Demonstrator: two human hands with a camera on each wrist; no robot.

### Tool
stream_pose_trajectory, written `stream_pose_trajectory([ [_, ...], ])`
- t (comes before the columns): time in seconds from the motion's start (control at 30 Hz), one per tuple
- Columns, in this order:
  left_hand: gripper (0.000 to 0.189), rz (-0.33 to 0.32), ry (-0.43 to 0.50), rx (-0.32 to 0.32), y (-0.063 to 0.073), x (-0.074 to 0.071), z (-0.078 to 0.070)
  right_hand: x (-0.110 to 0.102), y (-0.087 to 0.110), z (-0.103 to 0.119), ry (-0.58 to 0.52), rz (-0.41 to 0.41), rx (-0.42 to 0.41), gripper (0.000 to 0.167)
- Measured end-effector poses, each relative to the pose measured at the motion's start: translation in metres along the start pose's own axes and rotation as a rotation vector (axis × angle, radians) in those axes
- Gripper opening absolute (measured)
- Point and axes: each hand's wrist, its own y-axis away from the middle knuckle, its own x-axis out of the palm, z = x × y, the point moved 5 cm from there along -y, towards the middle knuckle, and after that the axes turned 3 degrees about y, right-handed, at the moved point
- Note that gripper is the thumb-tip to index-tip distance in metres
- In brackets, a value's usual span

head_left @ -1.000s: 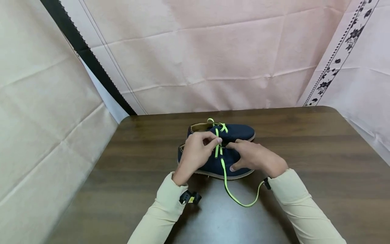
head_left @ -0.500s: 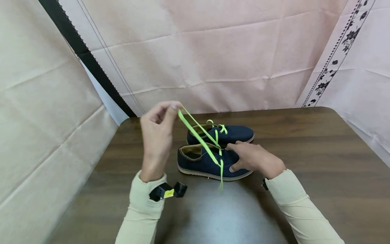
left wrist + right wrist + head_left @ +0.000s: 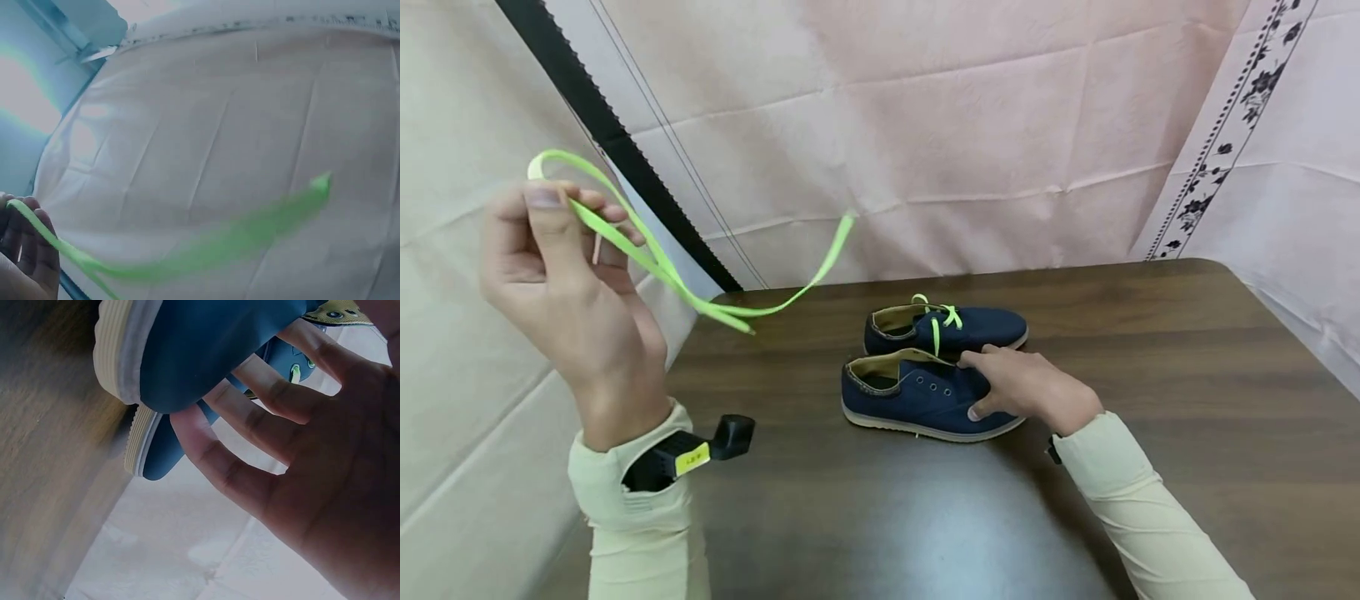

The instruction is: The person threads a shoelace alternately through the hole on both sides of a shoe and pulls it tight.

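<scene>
My left hand (image 3: 576, 283) is raised at the left, pinching a neon-green shoelace (image 3: 662, 268) between thumb and fingers. The lace loops over the fingertips, and its loose ends swing to the right, apart from the shoes; it blurs in the left wrist view. On the table, the near navy shoe (image 3: 895, 404) points right, with bare eyelets (image 3: 932, 386). My right hand (image 3: 1033, 387) grips its toe end, thumb on the near side and fingers over the far side. Close behind it stands the other navy shoe (image 3: 992, 325), with green lace (image 3: 952, 317) in it.
The shoes stand on a dark wooden table (image 3: 760, 492) with rounded far corners. Pale cloth (image 3: 925, 150) hangs behind and beside it, with a black band (image 3: 625, 150) at the left and a floral border (image 3: 1217, 150) at the right.
My left hand has moved from the shoes up and left, drawing the green lace out of the near shoe's eyelets. The right hand has stayed on the toe end.
</scene>
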Motion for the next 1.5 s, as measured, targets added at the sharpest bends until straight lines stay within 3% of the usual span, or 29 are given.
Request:
stream_pose_trajectory([
  [0.1,0.020,0.009,-0.053,-0.037,-0.006,-0.015,0.001,-0.002,0.000,-0.003,-0.014,-0.003,0.006,0.066],
  [0.23,0.018,0.037,-0.164,-0.123,-0.007,-0.040,0.015,-0.004,0.000,-0.006,-0.044,-0.008,0.003,0.066],
  [0.33,0.019,0.096,-0.283,-0.201,-0.005,-0.058,0.035,-0.006,0.000,-0.010,-0.057,-0.011,0.016,0.068],
  [0.43,0.023,0.161,-0.477,-0.291,-0.003,-0.083,0.069,-0.007,0.002,-0.016,-0.061,-0.012,0.047,0.071],
  [0.5,0.026,0.247,-0.686,-0.371,0.001,-0.106,0.094,-0.007,0.004,-0.019,-0.070,-0.007,0.065,0.074],
  [0.6,0.026,0.452,-1.037,-0.484,0.012,-0.144,0.127,-0.007,0.004,-0.019,-0.076,0.010,0.046,0.079],
  [0.7,0.035,0.675,-1.327,-0.582,0.028,-0.175,0.144,-0.010,0.004,-0.016,-0.075,0.020,0.004,0.079],
  [0.77,0.042,0.736,-1.447,-0.616,0.038,-0.186,0.149,-0.017,0.005,-0.016,-0.074,0.001,-0.020,0.073],
  [0.83,0.046,0.760,-1.512,-0.592,0.045,-0.186,0.151,-0.027,0.008,-0.017,-0.069,-0.044,-0.037,0.066],
  [0.9,0.040,0.758,-1.502,-0.525,0.051,-0.173,0.153,-0.038,0.009,-0.019,-0.082,-0.120,-0.039,0.057],
  [0.97,0.031,0.780,-1.443,-0.436,0.060,-0.150,0.158,-0.046,0.005,-0.020,-0.112,-0.210,-0.025,0.050],
  [1.03,0.023,0.862,-1.353,-0.384,0.075,-0.122,0.166,-0.050,-0.002,-0.019,-0.167,-0.308,-0.009,0.043],
  [1.1,0.020,1.005,-1.277,-0.408,0.094,-0.095,0.176,-0.048,-0.013,-0.017,-0.243,-0.386,0.000,0.037],
  [1.2,0.022,1.315,-1.266,-0.508,0.128,-0.065,0.193,-0.038,-0.028,-0.012,-0.348,-0.440,-0.013,0.032],
  [1.27,0.024,1.519,-1.292,-0.600,0.148,-0.058,0.203,-0.030,-0.038,-0.009,-0.394,-0.421,-0.019,0.033],
  [1.33,0.024,1.682,-1.313,-0.645,0.159,-0.056,0.210,-0.024,-0.044,-0.008,-0.414,-0.392,-0.015,0.035],
  [1.4,0.020,1.781,-1.293,-0.682,0.162,-0.057,0.212,-0.022,-0.047,-0.011,-0.423,-0.367,0.002,0.038],
  [1.5,0.011,1.812,-1.273,-0.655,0.150,-0.061,0.208,-0.023,-0.050,-0.018,-0.414,-0.346,0.022,0.040],
])
